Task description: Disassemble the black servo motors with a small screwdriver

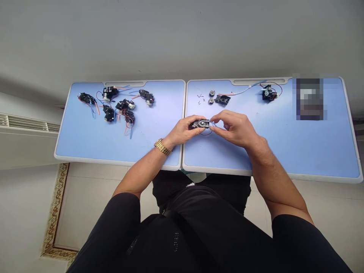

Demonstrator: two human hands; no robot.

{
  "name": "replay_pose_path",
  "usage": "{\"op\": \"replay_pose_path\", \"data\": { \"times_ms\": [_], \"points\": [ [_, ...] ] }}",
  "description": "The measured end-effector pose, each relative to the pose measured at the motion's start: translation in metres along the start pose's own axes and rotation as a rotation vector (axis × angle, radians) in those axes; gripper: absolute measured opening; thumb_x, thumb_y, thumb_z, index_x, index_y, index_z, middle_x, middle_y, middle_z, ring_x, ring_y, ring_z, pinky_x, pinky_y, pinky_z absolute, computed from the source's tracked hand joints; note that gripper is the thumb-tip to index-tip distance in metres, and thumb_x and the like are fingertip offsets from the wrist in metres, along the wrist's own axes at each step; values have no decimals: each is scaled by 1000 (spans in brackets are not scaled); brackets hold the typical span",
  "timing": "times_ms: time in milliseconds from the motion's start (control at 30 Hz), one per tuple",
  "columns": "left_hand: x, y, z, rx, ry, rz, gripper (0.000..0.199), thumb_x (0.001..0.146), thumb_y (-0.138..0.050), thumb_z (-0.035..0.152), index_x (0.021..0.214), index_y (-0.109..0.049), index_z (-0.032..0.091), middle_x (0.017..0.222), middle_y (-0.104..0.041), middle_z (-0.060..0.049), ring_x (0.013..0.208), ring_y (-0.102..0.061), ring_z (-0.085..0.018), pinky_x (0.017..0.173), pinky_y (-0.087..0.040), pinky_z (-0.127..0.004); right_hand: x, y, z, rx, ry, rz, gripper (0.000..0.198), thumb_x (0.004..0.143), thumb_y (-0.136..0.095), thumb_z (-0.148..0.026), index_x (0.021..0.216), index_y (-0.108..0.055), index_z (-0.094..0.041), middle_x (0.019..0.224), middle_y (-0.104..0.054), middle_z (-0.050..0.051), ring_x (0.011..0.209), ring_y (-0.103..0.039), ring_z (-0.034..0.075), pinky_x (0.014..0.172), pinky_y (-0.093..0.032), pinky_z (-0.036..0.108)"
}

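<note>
My left hand point(182, 132) is closed on a small black pump housing point(202, 123) with a grey U-shaped channel, held above the right-hand table. A thin red wire hangs in a loop below it. At the housing's right end, my right hand point(234, 127) pinches a short piece of blue tubing point(213, 123) between thumb and fingers. Behind the hands lies a black cover point(223, 99) with a pink and blue tube point(244, 90) stretching from it to the right. Two round roller parts point(212, 93) sit beside the cover, and several tiny screws point(200, 96) are scattered to their left.
Another black pump point(269, 93) with a red wire stands toward the back right. Several similar pumps point(109, 93) with tubes occupy the left table point(85, 142). A pixelated dark object point(309, 98) is at the far right. A seam point(183, 125) divides the two tables.
</note>
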State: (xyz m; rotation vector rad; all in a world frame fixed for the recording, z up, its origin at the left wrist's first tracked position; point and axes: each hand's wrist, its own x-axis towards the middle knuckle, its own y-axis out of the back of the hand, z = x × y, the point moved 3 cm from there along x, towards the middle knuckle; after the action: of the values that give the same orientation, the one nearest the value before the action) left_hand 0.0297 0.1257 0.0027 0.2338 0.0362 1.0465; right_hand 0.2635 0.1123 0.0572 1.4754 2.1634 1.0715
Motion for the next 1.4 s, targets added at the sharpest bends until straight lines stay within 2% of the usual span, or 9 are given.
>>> {"op": "replay_pose_path", "data": {
  "times_ms": [167,300,533,700,933,1133,1267,1400],
  "points": [
    [0,0,1,28,0,3,41,102,-80,44,134,-77,20,119,-81,-9,94,-72,-16,89,-60,-33,-5,-5,-5,-276,63,-27,28,109,-57,-38,112,-81,-25,118,-83,9,79,-67,19,68,-44,35],
    [-1,-1,0,29,-5,5,41,102,-81,45,134,-77,19,120,-81,-9,93,-72,-16,88,-60,-33,-6,-13,-5,-456,110,-9,33,113,-51,-34,111,-83,-24,109,-83,7,74,-61,17,62,-33,33],
    [-1,-1,-2,58,-51,12,38,101,-82,41,134,-79,22,124,-81,-9,103,-74,-19,93,-60,-35,-10,-18,-6,-545,359,212,33,112,-56,-26,90,-80,-21,85,-79,1,65,-52,12,57,-27,31],
    [-1,-1,-3,107,-80,15,37,101,-82,39,134,-79,23,120,-82,-8,103,-74,-19,96,-60,-37,-9,-19,-6,-550,318,144,32,110,-56,-25,89,-80,-21,83,-76,2,66,-53,13,58,-26,31],
    [-1,0,-6,73,-113,29,40,101,-83,43,134,-80,22,121,-82,-9,102,-74,-19,94,-59,-36,-7,-22,-6,-478,251,120,30,108,-57,-23,90,-80,-22,86,-77,4,64,-52,14,60,-30,31],
    [-1,-1,-4,89,-179,15,38,103,-82,43,135,-79,23,116,-80,-8,99,-72,-19,93,-58,-37,-7,-20,-2,-406,198,84,23,104,-60,-23,93,-80,-23,89,-79,4,67,-58,15,61,-34,31],
    [-1,-1,-1,151,-262,40,37,106,-80,43,139,-78,27,111,-78,-6,95,-70,-18,90,-58,-37,-6,-9,-4,-180,163,27,18,101,-64,-24,99,-82,-23,88,-79,4,73,-66,17,68,-43,30],
    [-2,0,0,219,-337,66,37,108,-78,42,142,-76,28,117,-79,-8,101,-71,-20,93,-60,-39,-4,1,-6,27,65,-106,24,103,-63,-30,111,-84,-23,79,-75,1,66,-61,16,71,-45,31]
  ]
}}
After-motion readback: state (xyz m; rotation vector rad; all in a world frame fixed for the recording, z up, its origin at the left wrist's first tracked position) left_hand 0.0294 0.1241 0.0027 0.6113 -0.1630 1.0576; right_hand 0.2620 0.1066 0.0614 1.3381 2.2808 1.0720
